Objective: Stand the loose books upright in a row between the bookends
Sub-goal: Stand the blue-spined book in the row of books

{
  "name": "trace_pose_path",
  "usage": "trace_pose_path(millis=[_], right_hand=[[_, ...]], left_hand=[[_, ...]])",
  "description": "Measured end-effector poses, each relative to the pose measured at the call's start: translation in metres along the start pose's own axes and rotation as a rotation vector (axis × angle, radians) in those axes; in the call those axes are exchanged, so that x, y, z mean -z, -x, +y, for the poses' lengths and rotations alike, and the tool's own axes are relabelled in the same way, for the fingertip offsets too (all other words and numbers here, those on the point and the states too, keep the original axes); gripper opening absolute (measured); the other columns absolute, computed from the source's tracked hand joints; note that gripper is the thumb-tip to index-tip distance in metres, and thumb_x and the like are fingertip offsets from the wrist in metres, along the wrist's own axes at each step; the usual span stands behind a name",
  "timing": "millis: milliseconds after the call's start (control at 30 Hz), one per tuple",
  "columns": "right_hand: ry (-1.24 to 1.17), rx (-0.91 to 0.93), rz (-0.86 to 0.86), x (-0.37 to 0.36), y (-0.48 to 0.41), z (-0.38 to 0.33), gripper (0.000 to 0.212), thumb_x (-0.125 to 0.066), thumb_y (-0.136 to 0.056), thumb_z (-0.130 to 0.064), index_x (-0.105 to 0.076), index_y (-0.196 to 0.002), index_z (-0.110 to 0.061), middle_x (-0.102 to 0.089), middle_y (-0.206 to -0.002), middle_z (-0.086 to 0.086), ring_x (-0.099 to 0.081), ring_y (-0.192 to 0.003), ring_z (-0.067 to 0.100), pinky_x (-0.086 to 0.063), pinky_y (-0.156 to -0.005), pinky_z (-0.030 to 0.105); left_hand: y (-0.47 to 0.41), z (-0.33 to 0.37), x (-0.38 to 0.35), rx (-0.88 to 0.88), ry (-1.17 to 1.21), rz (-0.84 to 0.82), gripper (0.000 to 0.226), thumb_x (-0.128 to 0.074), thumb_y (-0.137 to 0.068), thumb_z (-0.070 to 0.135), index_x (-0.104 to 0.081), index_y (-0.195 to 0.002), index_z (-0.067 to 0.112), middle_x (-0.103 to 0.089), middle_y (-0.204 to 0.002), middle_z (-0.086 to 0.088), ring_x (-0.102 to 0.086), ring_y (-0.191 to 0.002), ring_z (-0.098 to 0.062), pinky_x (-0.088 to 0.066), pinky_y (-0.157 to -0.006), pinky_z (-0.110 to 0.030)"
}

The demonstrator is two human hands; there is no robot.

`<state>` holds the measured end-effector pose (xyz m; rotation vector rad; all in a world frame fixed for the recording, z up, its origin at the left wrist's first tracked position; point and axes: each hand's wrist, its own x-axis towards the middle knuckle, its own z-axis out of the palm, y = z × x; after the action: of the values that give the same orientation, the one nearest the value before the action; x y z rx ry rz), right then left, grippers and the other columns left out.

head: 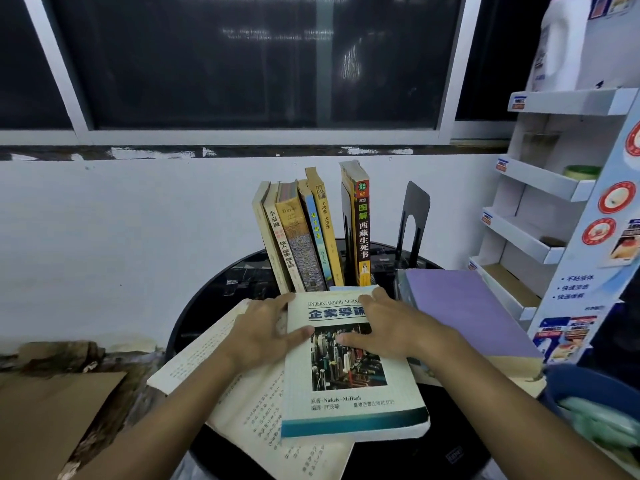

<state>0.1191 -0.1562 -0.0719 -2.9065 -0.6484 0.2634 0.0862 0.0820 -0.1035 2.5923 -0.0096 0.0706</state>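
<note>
A thick white business textbook [349, 403] lies flat on the round black table [204, 306], on top of an open book with printed pages [263, 410]. My left hand [266, 330] grips its left edge, thumb on the cover. My right hand [384, 323] grips its upper right part, thumb across the cover picture. Behind them several books [301, 237] stand upright, leaning left, and a yellow-spined book [360, 230] stands against a black bookend [346, 230]. A second black bookend [414, 220] stands alone further right. A thick purple book [464, 310] lies flat on the right.
A white wall and a dark window are behind the table. A white cardboard display rack [540, 188] stands at the right, a white jug [557, 46] on top. A blue basin [595, 393] sits at the lower right. Brown cardboard [52, 417] lies at the lower left.
</note>
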Motion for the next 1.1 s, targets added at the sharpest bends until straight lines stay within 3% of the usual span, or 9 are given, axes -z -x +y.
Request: trace_pose_path(millis=[267, 333, 433, 567, 667, 767, 800, 900, 1100], right_hand=[[-0.195, -0.053, 0.075, -0.005, -0.007, -0.001, 0.061, -0.073, -0.072, -0.069, -0.057, -0.108, -0.023, -0.039, -0.120, -0.002, -0.053, -0.101, 0.015, -0.052, -0.088, 0.037], [-0.239, -0.057, 0.125, -0.006, -0.007, 0.000, 0.064, -0.077, -0.070, -0.066, -0.059, -0.112, -0.021, -0.039, -0.120, -0.003, -0.053, -0.100, 0.011, -0.050, -0.087, 0.030], [-0.305, -0.046, 0.180, -0.006, -0.007, 0.001, 0.068, -0.080, -0.070, -0.061, -0.061, -0.121, -0.019, -0.040, -0.123, -0.004, -0.049, -0.103, 0.008, -0.042, -0.081, 0.022], [-0.384, -0.009, 0.241, -0.003, -0.005, -0.001, 0.082, -0.080, -0.074, -0.057, -0.051, -0.139, -0.018, -0.039, -0.128, -0.006, -0.042, -0.106, 0.006, -0.034, -0.078, 0.015], [-0.445, 0.032, 0.302, 0.000, -0.004, -0.002, 0.087, -0.081, -0.073, -0.056, -0.048, -0.144, -0.020, -0.037, -0.128, -0.009, -0.042, -0.109, 0.003, -0.034, -0.072, 0.006], [-0.497, 0.070, 0.370, 0.002, -0.005, -0.005, 0.089, -0.083, -0.070, -0.057, -0.048, -0.145, -0.023, -0.038, -0.129, -0.013, -0.043, -0.115, 0.001, -0.034, -0.080, -0.001], [-0.513, 0.094, 0.399, 0.003, -0.006, -0.007, 0.091, -0.082, -0.069, -0.059, -0.049, -0.146, -0.024, -0.037, -0.132, -0.014, -0.042, -0.121, 0.001, -0.034, -0.090, 0.000], [-0.584, 0.180, 0.476, 0.012, -0.004, -0.012, 0.098, -0.076, -0.063, -0.071, -0.048, -0.147, -0.029, -0.033, -0.143, -0.018, -0.033, -0.137, 0.002, -0.032, -0.117, 0.029], [-0.666, 0.415, 0.562, 0.045, 0.003, -0.018, 0.095, -0.076, -0.072, -0.058, -0.030, -0.154, -0.042, -0.018, -0.159, -0.022, -0.017, -0.148, -0.002, -0.027, -0.121, 0.045]], left_hand=[[0.009, 0.001, -0.003, 0.004, 0.347, 0.042, 0.085, -0.080, -0.082, 0.045, -0.039, -0.154, 0.027, -0.059, -0.129, 0.013, -0.053, -0.128, -0.010, -0.041, -0.111, -0.032], [0.014, 0.003, -0.002, -0.004, 0.495, 0.037, 0.080, -0.082, -0.083, 0.036, -0.041, -0.152, 0.031, -0.066, -0.119, 0.016, -0.062, -0.119, -0.009, -0.045, -0.110, -0.035], [0.019, 0.007, 0.003, -0.014, 0.787, 0.028, 0.072, -0.081, -0.086, 0.022, -0.045, -0.148, 0.036, -0.077, -0.112, -0.003, -0.075, -0.101, -0.021, -0.059, -0.093, -0.048], [0.022, 0.010, 0.011, -0.054, 0.875, 0.107, 0.079, -0.087, -0.076, 0.028, -0.049, -0.146, 0.030, -0.062, -0.138, 0.015, -0.071, -0.110, -0.013, -0.060, -0.092, -0.043], [0.024, 0.012, 0.017, -0.038, 0.977, 0.049, 0.061, -0.086, -0.074, 0.017, -0.064, -0.131, 0.019, -0.073, -0.125, 0.001, -0.073, -0.109, -0.018, -0.060, -0.092, -0.040], [0.026, 0.011, 0.024, -0.101, 1.006, 0.034, 0.053, -0.083, -0.075, 0.007, -0.068, -0.126, 0.012, -0.075, -0.120, -0.008, -0.071, -0.112, -0.026, -0.057, -0.096, -0.044], [0.027, 0.012, 0.027, -0.122, 1.011, 0.039, 0.057, -0.083, -0.075, 0.006, -0.066, -0.128, 0.011, -0.074, -0.121, -0.009, -0.070, -0.115, -0.028, -0.055, -0.100, -0.047], [0.031, 0.019, 0.037, -0.183, 1.037, 0.040, 0.066, -0.083, -0.074, 0.003, -0.060, -0.136, 0.010, -0.073, -0.124, -0.011, -0.068, -0.117, -0.032, -0.055, -0.100, -0.050], [0.038, 0.033, 0.054, -0.304, 0.959, 0.121, 0.080, -0.094, -0.065, 0.021, -0.062, -0.138, 0.019, -0.067, -0.136, -0.002, -0.060, -0.131, -0.023, -0.047, -0.109, -0.053]])
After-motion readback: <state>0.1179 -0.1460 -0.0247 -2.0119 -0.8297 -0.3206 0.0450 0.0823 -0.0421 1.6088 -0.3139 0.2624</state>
